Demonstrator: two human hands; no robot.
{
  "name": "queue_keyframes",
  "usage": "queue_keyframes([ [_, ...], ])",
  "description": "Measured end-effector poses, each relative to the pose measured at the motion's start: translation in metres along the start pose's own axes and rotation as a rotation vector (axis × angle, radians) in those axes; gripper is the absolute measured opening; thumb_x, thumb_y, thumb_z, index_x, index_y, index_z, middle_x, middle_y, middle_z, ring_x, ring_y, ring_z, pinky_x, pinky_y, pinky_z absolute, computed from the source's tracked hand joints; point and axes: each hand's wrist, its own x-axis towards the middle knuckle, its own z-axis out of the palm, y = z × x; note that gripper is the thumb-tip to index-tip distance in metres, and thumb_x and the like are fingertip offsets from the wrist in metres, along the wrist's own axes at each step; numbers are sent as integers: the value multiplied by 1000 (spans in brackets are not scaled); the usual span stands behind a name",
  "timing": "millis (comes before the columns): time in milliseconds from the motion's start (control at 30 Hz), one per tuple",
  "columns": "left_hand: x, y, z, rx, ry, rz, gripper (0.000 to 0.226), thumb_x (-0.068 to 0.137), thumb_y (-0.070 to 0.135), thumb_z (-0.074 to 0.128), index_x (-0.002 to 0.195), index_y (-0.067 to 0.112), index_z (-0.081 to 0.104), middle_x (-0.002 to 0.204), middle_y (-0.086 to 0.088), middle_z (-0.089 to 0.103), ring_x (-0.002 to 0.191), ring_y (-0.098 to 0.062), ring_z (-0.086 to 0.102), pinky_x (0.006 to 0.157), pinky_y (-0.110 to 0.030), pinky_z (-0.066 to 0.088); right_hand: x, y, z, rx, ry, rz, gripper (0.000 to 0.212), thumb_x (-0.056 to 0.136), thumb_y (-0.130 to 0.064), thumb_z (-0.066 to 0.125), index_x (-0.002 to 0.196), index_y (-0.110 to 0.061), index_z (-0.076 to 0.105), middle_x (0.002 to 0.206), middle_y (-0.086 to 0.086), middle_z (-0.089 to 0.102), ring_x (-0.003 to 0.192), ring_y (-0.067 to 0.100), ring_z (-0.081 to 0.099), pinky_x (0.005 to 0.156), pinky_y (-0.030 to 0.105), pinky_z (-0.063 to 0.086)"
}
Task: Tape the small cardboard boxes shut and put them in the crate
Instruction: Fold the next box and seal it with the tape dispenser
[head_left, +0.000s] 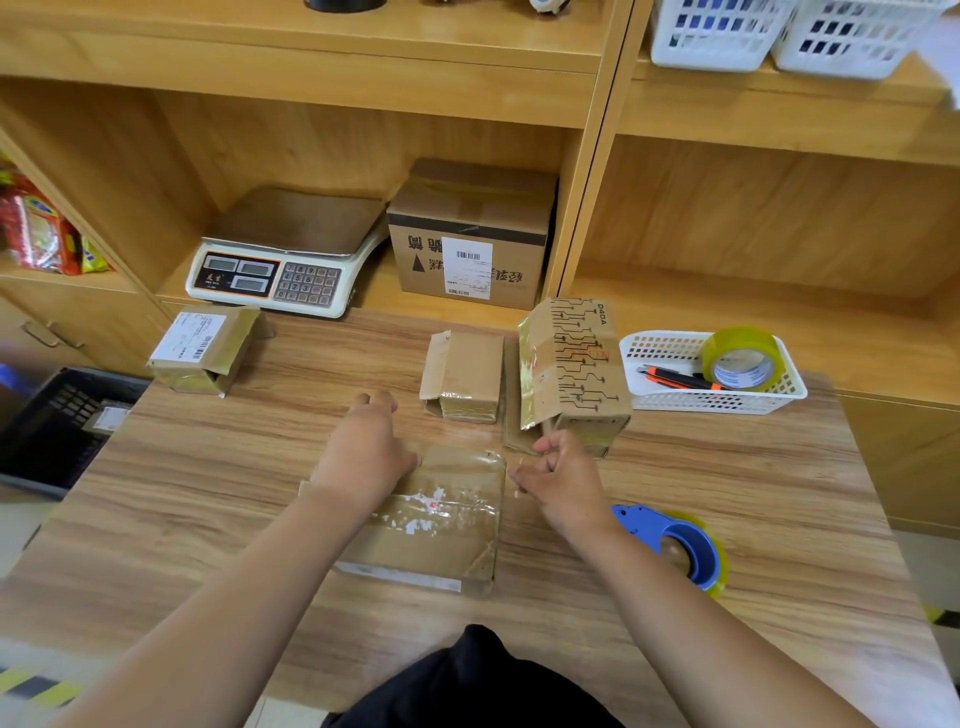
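A flat cardboard box with clear tape across its top lies in front of me on the wooden table. My left hand presses flat on its far left corner. My right hand hovers at the box's right edge with fingers pinched, apparently on a clear tape end, which is hard to see. Three more small boxes stand further back: a labelled box at the left, a small plain box in the middle, and a printed box with a raised flap. The dark crate sits low at the left.
A blue tape dispenser lies right of my right wrist. A white basket holds a tape roll and a utility knife. On the shelf behind are a scale and a larger carton.
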Motion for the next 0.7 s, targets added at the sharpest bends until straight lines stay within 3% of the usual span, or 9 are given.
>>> queue_keyframes([
  [167,-6,-10,-3,125,60,34,55,80,15,72,129,12,47,122,-9,50,96,-28,59,74,-34,48,0,1,1,-14,17,-4,33,81,-18,75,92,-28,45,60,-4,57,63,14,60,76,42,53],
  [267,-15,-19,6,365,232,397,36,79,9,69,115,11,64,107,-9,65,91,-33,62,73,-38,50,1,2,3,-28,21,-3,34,81,-20,75,88,-31,44,60,-3,58,65,14,61,79,40,53],
  [333,-24,-19,16,454,239,650,29,89,25,59,114,14,68,113,-6,69,107,-30,63,91,-43,49,1,2,3,-52,25,-1,34,80,-22,76,87,-32,44,63,-3,61,70,15,65,81,40,53],
  [367,-30,-15,21,503,121,708,41,98,37,41,125,15,61,129,-5,61,123,-26,54,105,-44,37,1,2,4,-58,29,0,34,79,-23,76,87,-32,44,64,-2,62,72,15,65,80,41,53],
  [400,-36,-10,26,538,-31,716,59,100,49,17,141,14,44,148,-3,40,138,-21,35,115,-41,17,1,2,4,-59,33,0,35,78,-23,77,87,-32,44,66,-2,62,71,16,65,79,42,53],
  [467,-45,-2,33,572,-224,713,80,83,62,-9,149,16,-3,155,2,-10,145,-11,-11,111,-28,-18,1,3,5,-69,45,-5,35,78,-24,77,88,-32,45,68,-1,62,71,17,65,77,45,54],
  [533,-47,3,43,565,-270,713,83,74,65,-14,141,18,-21,150,4,-26,139,-9,-27,107,-23,-25,1,2,6,-91,52,-9,35,78,-24,76,89,-33,45,68,-1,62,71,17,65,76,45,54],
  [700,-45,11,56,616,-212,785,86,69,64,-22,139,15,-25,148,-1,-30,140,-15,-29,113,-30,-21,2,1,8,-121,66,-2,30,79,-22,72,93,-29,46,69,-2,61,71,18,63,76,46,53],
])
